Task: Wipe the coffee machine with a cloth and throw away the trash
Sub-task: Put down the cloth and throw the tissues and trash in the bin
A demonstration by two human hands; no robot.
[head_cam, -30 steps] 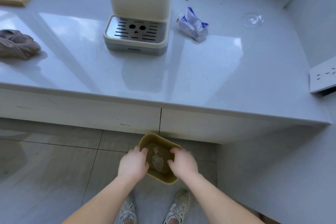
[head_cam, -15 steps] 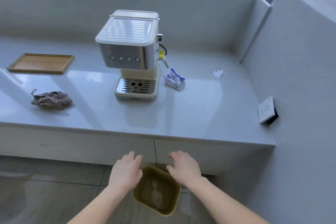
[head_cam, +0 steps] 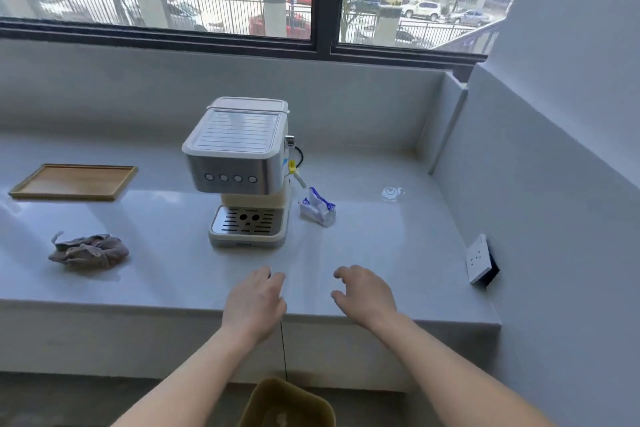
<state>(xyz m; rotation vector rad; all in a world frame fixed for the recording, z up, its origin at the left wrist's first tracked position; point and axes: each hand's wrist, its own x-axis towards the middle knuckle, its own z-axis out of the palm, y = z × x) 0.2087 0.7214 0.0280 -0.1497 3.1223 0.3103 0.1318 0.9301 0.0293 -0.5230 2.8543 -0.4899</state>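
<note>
A cream and silver coffee machine (head_cam: 242, 170) stands in the middle of the grey counter (head_cam: 173, 274). A crumpled brown cloth (head_cam: 89, 251) lies to its left. A blue and white wrapper (head_cam: 318, 207) lies just right of the machine, and a clear plastic scrap (head_cam: 392, 193) lies further right. The olive trash bin (head_cam: 287, 404) sits on the floor below the counter, with pale trash inside. My left hand (head_cam: 254, 302) and my right hand (head_cam: 365, 295) hover over the counter's front edge, fingers apart and holding nothing.
A wooden tray (head_cam: 74, 181) rests at the far left of the counter. A wall socket (head_cam: 479, 263) sticks out from the right wall. A wide window runs behind the counter, and the right wall closes off that side.
Both hands let go of the trash bin's rim and rose to the counter's front edge. The view lifted from the floor to the counter and window.
</note>
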